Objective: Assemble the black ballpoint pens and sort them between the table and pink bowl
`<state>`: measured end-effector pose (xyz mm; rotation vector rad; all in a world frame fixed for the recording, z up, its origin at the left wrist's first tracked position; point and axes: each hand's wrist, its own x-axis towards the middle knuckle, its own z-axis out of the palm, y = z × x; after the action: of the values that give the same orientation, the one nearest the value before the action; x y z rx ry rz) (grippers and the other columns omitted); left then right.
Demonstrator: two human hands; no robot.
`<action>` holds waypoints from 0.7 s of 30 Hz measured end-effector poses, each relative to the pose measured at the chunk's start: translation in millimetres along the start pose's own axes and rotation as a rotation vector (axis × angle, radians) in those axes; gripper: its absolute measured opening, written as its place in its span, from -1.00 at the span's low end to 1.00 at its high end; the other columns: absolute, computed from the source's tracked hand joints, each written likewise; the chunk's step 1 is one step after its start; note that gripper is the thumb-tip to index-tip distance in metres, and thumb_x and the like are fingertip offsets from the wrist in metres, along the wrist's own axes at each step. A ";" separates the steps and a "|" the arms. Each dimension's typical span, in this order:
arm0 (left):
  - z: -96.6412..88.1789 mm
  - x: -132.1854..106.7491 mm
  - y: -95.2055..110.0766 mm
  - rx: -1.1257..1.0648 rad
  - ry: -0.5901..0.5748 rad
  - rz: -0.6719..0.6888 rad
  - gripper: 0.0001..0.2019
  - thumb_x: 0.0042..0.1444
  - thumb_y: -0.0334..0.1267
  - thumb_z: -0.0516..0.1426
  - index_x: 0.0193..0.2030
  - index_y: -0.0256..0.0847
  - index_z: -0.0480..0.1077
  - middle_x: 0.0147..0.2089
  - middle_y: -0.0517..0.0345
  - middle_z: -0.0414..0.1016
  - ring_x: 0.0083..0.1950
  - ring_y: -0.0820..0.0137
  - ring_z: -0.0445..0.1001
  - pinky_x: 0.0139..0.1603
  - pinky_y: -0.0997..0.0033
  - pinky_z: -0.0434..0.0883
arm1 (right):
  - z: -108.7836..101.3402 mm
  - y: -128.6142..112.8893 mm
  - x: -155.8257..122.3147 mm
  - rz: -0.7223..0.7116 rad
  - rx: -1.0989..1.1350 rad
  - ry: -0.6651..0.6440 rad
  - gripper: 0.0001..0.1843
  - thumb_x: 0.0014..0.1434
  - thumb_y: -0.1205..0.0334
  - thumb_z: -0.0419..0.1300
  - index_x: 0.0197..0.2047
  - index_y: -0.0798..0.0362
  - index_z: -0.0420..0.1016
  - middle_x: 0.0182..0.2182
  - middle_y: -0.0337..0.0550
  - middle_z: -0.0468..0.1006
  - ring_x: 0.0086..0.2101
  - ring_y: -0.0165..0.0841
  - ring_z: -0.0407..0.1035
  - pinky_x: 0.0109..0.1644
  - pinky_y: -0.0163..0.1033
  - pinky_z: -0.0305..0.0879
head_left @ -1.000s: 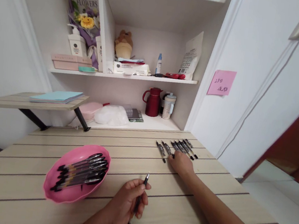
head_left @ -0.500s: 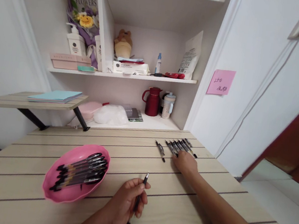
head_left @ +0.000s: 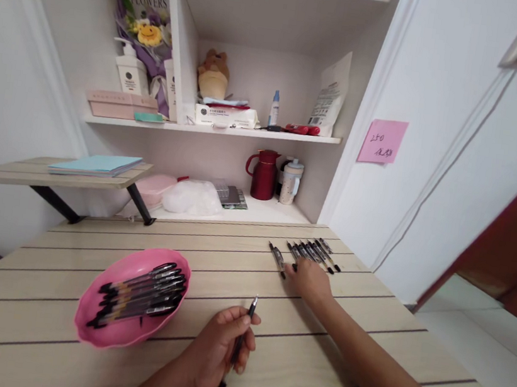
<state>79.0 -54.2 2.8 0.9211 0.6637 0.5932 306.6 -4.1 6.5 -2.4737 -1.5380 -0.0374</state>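
Note:
My left hand (head_left: 228, 345) is closed around a black pen (head_left: 240, 343), its bare metal tip pointing up and away from me. Farther off, my right hand (head_left: 309, 279) reaches low over the table, thumb and forefinger apart beside the lower end of a lone pen (head_left: 277, 259). Whether they touch it is hard to make out. Just behind that hand lies a row of several pens (head_left: 315, 252), partly covered by its fingers. To the left, a pink scalloped bowl (head_left: 91, 327) holds a heap of clear-barrelled pens (head_left: 144, 296) with black ends.
The slatted wooden table (head_left: 213, 251) meets a white shelf unit (head_left: 242, 137) at the back. A raised wooden stand (head_left: 27, 172) with blue paper (head_left: 95, 164) is at the left. A red jug (head_left: 264, 175) and a speckled cup (head_left: 291, 182) stand on the lower shelf.
My right hand has shifted left, from the row of pens toward the lone pen. My left hand and its pen are nearly unchanged.

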 end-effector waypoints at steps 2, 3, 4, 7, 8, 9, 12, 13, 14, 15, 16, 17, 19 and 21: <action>-0.6 0.5 -0.5 -0.001 -0.001 -0.002 -0.78 0.04 -0.16 0.05 -0.23 -0.27 0.27 -0.56 0.28 0.28 -0.70 0.64 0.12 -0.69 0.57 -0.01 | 1.5 -8.3 -1.7 -0.028 -0.003 -0.006 -0.54 0.10 -0.02 -0.06 -0.27 0.16 0.48 -0.28 0.15 0.52 -0.24 -0.16 0.40 -0.22 -0.18 0.22; -0.9 0.8 -0.8 -0.001 -0.002 -0.001 -0.78 0.05 -0.16 0.04 -0.23 -0.27 0.27 -0.56 0.28 0.28 -0.70 0.63 0.12 -0.69 0.57 -0.01 | 2.6 -11.4 -2.1 -0.040 -0.003 -0.009 -0.54 0.09 -0.02 -0.06 -0.27 0.17 0.48 -0.28 0.15 0.52 -0.24 -0.15 0.40 -0.23 -0.18 0.22; -1.1 1.1 -1.1 -0.002 -0.002 0.001 -0.78 0.05 -0.17 0.04 -0.23 -0.27 0.27 -0.56 0.28 0.28 -0.70 0.63 0.12 -0.69 0.57 -0.01 | 3.9 -13.8 -2.2 -0.048 -0.004 -0.011 -0.55 0.09 -0.01 -0.05 -0.26 0.17 0.48 -0.28 0.15 0.52 -0.24 -0.15 0.40 -0.23 -0.17 0.22; -1.4 1.5 -1.9 -0.006 -0.001 0.008 -0.79 0.05 -0.17 0.04 -0.24 -0.27 0.27 -0.56 0.28 0.28 -0.71 0.63 0.12 -0.69 0.57 -0.01 | 7.9 -16.4 -1.6 -0.058 -0.007 -0.017 -0.59 0.09 0.05 -0.04 -0.26 0.17 0.48 -0.28 0.14 0.52 -0.25 -0.15 0.41 -0.23 -0.16 0.22; -1.3 1.4 -1.9 -0.007 0.001 0.009 -0.79 0.05 -0.18 0.04 -0.24 -0.27 0.27 -0.56 0.28 0.28 -0.71 0.63 0.12 -0.70 0.57 -0.01 | 9.2 -16.2 -1.3 -0.058 -0.009 -0.019 -0.60 0.09 0.07 -0.04 -0.26 0.17 0.48 -0.28 0.13 0.52 -0.25 -0.15 0.41 -0.23 -0.16 0.22; -1.2 1.3 -2.0 -0.008 0.003 0.010 -0.79 0.05 -0.18 0.04 -0.24 -0.27 0.27 -0.57 0.28 0.28 -0.71 0.63 0.12 -0.70 0.57 -0.01 | 10.4 -15.7 -1.0 -0.057 -0.010 -0.021 -0.61 0.10 0.09 -0.05 -0.26 0.18 0.48 -0.29 0.13 0.53 -0.26 -0.15 0.41 -0.23 -0.16 0.22; -0.8 0.7 -1.7 -0.010 0.002 0.010 -0.79 0.05 -0.18 0.04 -0.24 -0.27 0.27 -0.57 0.28 0.28 -0.71 0.64 0.11 -0.70 0.57 -0.02 | 12.8 -13.3 -0.4 -0.047 -0.014 -0.021 -0.63 0.10 0.12 -0.05 -0.26 0.18 0.48 -0.28 0.13 0.52 -0.25 -0.16 0.41 -0.21 -0.17 0.22; -0.7 0.6 -1.6 -0.011 0.001 0.009 -0.79 0.05 -0.18 0.03 -0.25 -0.27 0.27 -0.57 0.28 0.28 -0.71 0.64 0.11 -0.70 0.57 -0.02 | 13.2 -12.3 -0.1 -0.042 -0.015 -0.021 -0.63 0.10 0.12 -0.05 -0.26 0.18 0.48 -0.27 0.13 0.52 -0.25 -0.16 0.41 -0.21 -0.17 0.22; -0.8 0.6 -1.6 -0.012 0.001 0.009 -0.79 0.05 -0.18 0.03 -0.25 -0.27 0.27 -0.57 0.28 0.28 -0.71 0.64 0.12 -0.70 0.57 -0.02 | 13.4 -11.3 0.2 -0.036 -0.016 -0.022 -0.63 0.10 0.12 -0.05 -0.25 0.18 0.48 -0.27 0.13 0.52 -0.24 -0.16 0.41 -0.21 -0.17 0.22; -0.8 0.7 -1.6 -0.012 0.001 0.008 -0.79 0.05 -0.18 0.04 -0.25 -0.27 0.27 -0.57 0.28 0.28 -0.71 0.64 0.12 -0.70 0.57 -0.02 | 13.5 -10.3 0.7 -0.029 -0.016 -0.024 -0.63 0.10 0.12 -0.04 -0.25 0.18 0.48 -0.27 0.14 0.52 -0.24 -0.16 0.41 -0.20 -0.17 0.22; -1.0 0.8 -1.6 -0.011 0.000 0.008 -0.79 0.05 -0.17 0.04 -0.24 -0.27 0.27 -0.57 0.28 0.28 -0.71 0.64 0.12 -0.70 0.57 -0.02 | 13.4 -9.1 1.2 -0.022 -0.017 -0.026 -0.63 0.10 0.11 -0.04 -0.25 0.18 0.48 -0.27 0.14 0.52 -0.24 -0.16 0.41 -0.20 -0.17 0.22; -1.1 0.9 -1.6 -0.011 -0.002 0.006 -0.79 0.05 -0.17 0.04 -0.24 -0.27 0.27 -0.57 0.28 0.28 -0.71 0.64 0.12 -0.70 0.57 -0.02 | 13.1 -8.0 1.8 -0.014 -0.017 -0.029 -0.62 0.10 0.10 -0.04 -0.25 0.18 0.48 -0.26 0.15 0.52 -0.24 -0.16 0.41 -0.20 -0.17 0.23; -1.3 1.1 -1.6 -0.010 -0.008 0.005 -0.78 0.05 -0.17 0.04 -0.24 -0.27 0.27 -0.57 0.28 0.28 -0.71 0.63 0.12 -0.69 0.57 -0.02 | 12.3 -5.7 3.1 0.003 -0.015 -0.033 -0.61 0.10 0.10 -0.04 -0.24 0.18 0.48 -0.25 0.16 0.51 -0.23 -0.16 0.41 -0.20 -0.17 0.23; -1.2 1.0 -1.4 -0.009 -0.009 0.005 -0.78 0.05 -0.18 0.04 -0.24 -0.28 0.27 -0.56 0.28 0.28 -0.71 0.63 0.12 -0.69 0.57 -0.01 | 11.2 -3.6 4.3 0.018 -0.013 -0.038 -0.60 0.11 0.09 -0.05 -0.23 0.19 0.48 -0.24 0.18 0.51 -0.23 -0.16 0.41 -0.20 -0.17 0.24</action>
<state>79.1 -53.5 0.7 0.9165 0.6504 0.5966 304.2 3.5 -3.2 -2.5119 -1.5343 0.0026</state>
